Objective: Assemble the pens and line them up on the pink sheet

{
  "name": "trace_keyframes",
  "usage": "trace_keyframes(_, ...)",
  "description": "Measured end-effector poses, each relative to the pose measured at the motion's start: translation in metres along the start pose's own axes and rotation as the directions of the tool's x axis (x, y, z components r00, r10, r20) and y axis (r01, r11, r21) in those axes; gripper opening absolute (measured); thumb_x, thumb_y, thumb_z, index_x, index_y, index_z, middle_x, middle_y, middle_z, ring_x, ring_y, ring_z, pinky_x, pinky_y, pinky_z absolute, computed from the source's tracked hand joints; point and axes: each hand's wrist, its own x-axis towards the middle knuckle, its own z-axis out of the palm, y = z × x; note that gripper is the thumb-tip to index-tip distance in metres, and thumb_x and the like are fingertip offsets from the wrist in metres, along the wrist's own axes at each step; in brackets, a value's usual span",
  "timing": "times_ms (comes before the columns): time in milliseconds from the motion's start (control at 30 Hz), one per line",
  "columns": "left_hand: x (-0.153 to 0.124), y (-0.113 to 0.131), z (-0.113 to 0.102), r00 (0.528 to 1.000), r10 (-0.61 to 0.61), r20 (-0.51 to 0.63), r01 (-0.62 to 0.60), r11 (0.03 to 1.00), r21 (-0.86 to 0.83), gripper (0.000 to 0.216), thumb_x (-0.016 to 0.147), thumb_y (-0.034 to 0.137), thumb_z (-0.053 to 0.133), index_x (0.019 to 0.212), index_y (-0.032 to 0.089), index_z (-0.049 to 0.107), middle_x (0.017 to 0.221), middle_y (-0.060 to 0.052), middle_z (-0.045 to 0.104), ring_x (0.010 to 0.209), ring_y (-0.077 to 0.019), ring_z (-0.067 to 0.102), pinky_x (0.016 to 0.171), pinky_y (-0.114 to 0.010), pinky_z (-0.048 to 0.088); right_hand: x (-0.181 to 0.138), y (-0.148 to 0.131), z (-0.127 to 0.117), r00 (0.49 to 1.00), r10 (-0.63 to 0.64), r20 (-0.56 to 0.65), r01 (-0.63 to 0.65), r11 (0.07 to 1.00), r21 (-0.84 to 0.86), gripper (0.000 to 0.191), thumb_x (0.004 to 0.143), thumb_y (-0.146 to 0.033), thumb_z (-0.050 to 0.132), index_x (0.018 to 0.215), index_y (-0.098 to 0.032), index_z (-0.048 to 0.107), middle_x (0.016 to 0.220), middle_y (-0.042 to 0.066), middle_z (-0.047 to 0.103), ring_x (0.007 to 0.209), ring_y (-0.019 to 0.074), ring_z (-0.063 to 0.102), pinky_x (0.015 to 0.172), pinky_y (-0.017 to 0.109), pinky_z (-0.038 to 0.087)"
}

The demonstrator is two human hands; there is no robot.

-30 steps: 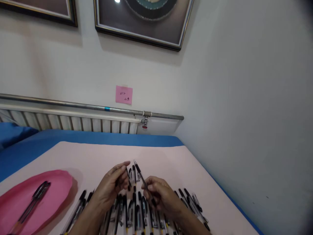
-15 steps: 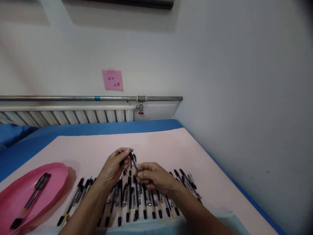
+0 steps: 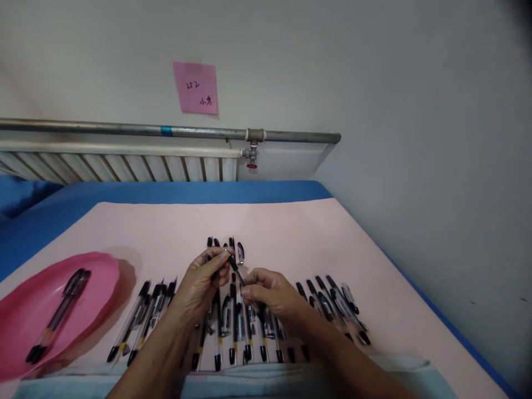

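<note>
My left hand (image 3: 202, 281) and my right hand (image 3: 270, 293) meet over the middle of a row of pens (image 3: 233, 324). Between them is one black-tipped pen (image 3: 235, 271), tilted up and to the left. My right hand pinches its lower part. My left hand's fingertips close on its upper end. Under the hands lie several clear pens with black ends, side by side on a pale pink sheet (image 3: 291, 233). A few loose black caps (image 3: 240, 252) lie just beyond the hands.
A pink tray (image 3: 25, 321) at the left holds two or three pens (image 3: 58, 316). More pens (image 3: 143, 318) lie left of my left arm and others (image 3: 336, 305) to the right. Blue bedding (image 3: 166, 191), a radiator (image 3: 124, 166), a pipe and a wall close the far side; a wall stands at the right.
The view has tipped downward, so the framed pictures have left the picture. My hands have drawn together on the pen, with the left fingertips now on its upper end.
</note>
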Motion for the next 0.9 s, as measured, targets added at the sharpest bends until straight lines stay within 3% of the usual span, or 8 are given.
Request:
trace_keyframes(200, 0.004, 0.003, -0.005, 0.999, 0.023, -0.049, -0.026, 0.998, -0.053, 0.017, 0.067, 0.024, 0.069, 0.078, 0.013, 0.065, 0.050, 0.004, 0.045, 0.043, -0.0028, 0.038, 0.039, -0.014, 0.027, 0.010, -0.019, 0.009, 0.930, 0.271, 0.250, -0.327, 0.919, 0.221, 0.034, 0.075, -0.045, 0.049, 0.091, -0.016, 0.054, 0.067, 0.002, 0.058, 0.048, 0.0089, 0.049, 0.045, 0.021, 0.033)
trace_keyframes(267, 0.006, 0.008, -0.010, 0.997, 0.043, -0.071, -0.049, 0.994, -0.093, 0.018, 0.066, 0.024, 0.069, 0.079, 0.013, 0.065, 0.050, 0.004, 0.044, 0.044, -0.0031, 0.038, 0.040, -0.014, 0.028, 0.020, -0.023, 0.014, 0.944, 0.242, 0.224, -0.280, 0.948, 0.154, 0.025, 0.074, -0.038, 0.050, 0.082, -0.014, 0.055, 0.059, -0.001, 0.054, 0.041, 0.0058, 0.042, 0.042, 0.019, 0.029)
trace_keyframes(433, 0.012, 0.011, -0.017, 0.991, 0.072, -0.113, -0.084, 0.991, -0.108, 0.015, 0.067, 0.023, 0.068, 0.077, 0.012, 0.064, 0.050, 0.004, 0.045, 0.044, -0.0033, 0.039, 0.039, -0.014, 0.028, 0.037, -0.015, 0.022, 0.990, -0.070, -0.122, 0.041, 0.973, -0.227, 0.013, 0.065, -0.022, 0.062, 0.071, -0.016, 0.052, 0.063, -0.002, 0.055, 0.050, 0.0062, 0.045, 0.045, 0.018, 0.031)
trace_keyframes(500, 0.013, 0.010, -0.018, 0.992, 0.076, -0.106, -0.083, 0.995, -0.064, 0.012, 0.069, 0.022, 0.067, 0.075, 0.012, 0.064, 0.049, 0.004, 0.045, 0.043, -0.0038, 0.039, 0.040, -0.015, 0.030, 0.036, -0.011, 0.021, 0.995, 0.016, -0.097, -0.034, 0.982, -0.187, 0.018, 0.068, -0.028, 0.060, 0.079, -0.017, 0.053, 0.069, 0.000, 0.056, 0.049, 0.0066, 0.046, 0.042, 0.018, 0.030)
trace_keyframes(600, 0.014, 0.010, -0.020, 0.991, 0.110, -0.078, -0.114, 0.992, -0.046, 0.011, 0.067, 0.020, 0.068, 0.074, 0.011, 0.065, 0.053, 0.003, 0.047, 0.047, -0.0046, 0.041, 0.041, -0.015, 0.031, 0.033, -0.010, 0.014, 0.944, 0.293, 0.154, -0.301, 0.953, 0.030, 0.029, 0.079, -0.043, 0.045, 0.089, -0.017, 0.053, 0.065, 0.000, 0.054, 0.038, 0.0046, 0.036, 0.034, 0.017, 0.020)
trace_keyframes(667, 0.015, 0.010, -0.021, 0.991, 0.120, -0.066, -0.123, 0.991, -0.055, 0.012, 0.066, 0.019, 0.069, 0.075, 0.011, 0.065, 0.056, 0.002, 0.049, 0.049, -0.0048, 0.041, 0.041, -0.015, 0.031, 0.032, -0.008, 0.011, 0.944, 0.289, 0.162, -0.304, 0.950, 0.078, 0.025, 0.079, -0.040, 0.048, 0.083, -0.015, 0.054, 0.059, -0.003, 0.049, 0.036, 0.0022, 0.030, 0.034, 0.015, 0.016)
trace_keyframes(800, 0.014, 0.009, -0.020, 0.990, 0.103, -0.095, -0.109, 0.992, -0.065, 0.012, 0.067, 0.019, 0.068, 0.075, 0.011, 0.065, 0.056, 0.002, 0.048, 0.049, -0.0045, 0.041, 0.040, -0.015, 0.031, 0.030, -0.005, 0.013, 0.994, 0.050, -0.095, -0.055, 0.997, -0.050, 0.015, 0.069, -0.026, 0.062, 0.071, -0.016, 0.051, 0.057, -0.005, 0.048, 0.042, 0.0027, 0.037, 0.037, 0.014, 0.022)
trace_keyframes(900, 0.012, 0.007, -0.017, 0.993, 0.092, -0.079, -0.096, 0.994, -0.053, 0.012, 0.068, 0.020, 0.067, 0.076, 0.011, 0.066, 0.053, 0.003, 0.046, 0.047, -0.0044, 0.041, 0.039, -0.015, 0.031, 0.026, -0.008, 0.015, 0.983, 0.181, 0.018, -0.182, 0.982, 0.045, 0.022, 0.072, -0.037, 0.057, 0.080, -0.017, 0.052, 0.062, -0.003, 0.052, 0.041, 0.0040, 0.038, 0.036, 0.015, 0.022)
